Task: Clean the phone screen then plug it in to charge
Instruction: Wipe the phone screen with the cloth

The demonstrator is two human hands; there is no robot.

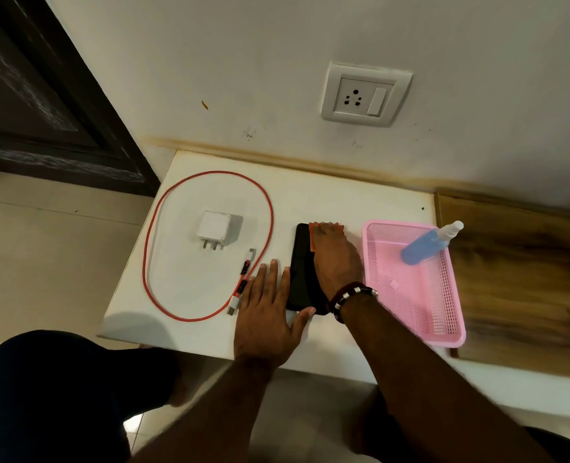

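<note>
- Two bare hands are over a white bench (310, 202) that stands against a wall.
- The black phone (301, 262) lies flat on the bench, long side running away from the person, between the two hands.
- The right hand (335, 262) lies flat on the phone's right part, fingers (327, 228) stretched out straight and pressing an orange cloth (313, 243) onto the screen; only the cloth's edges show past the fingertips and along the hand's left side. These fingers are flat, not curled around anything.
- A dark beaded bracelet (352, 295) sits on the right wrist.
- The left hand (270, 315) rests spread on the bench just left of the phone, fingers (270, 272) open and holding nothing, the thumb touching the phone's near end.
- Just left of the left fingers lie the plugs of a red charging cable (210, 245), whose loop runs wide around a white charger adapter (218, 227) lying with its pins pointing toward the person.
- Right of the right fingers stands a pink mesh basket (420, 295); a blue spray bottle (430, 243) leans tilted in its far corner.
- Beyond the fingertips, on the wall, is a white socket with switch (365, 93).
</note>
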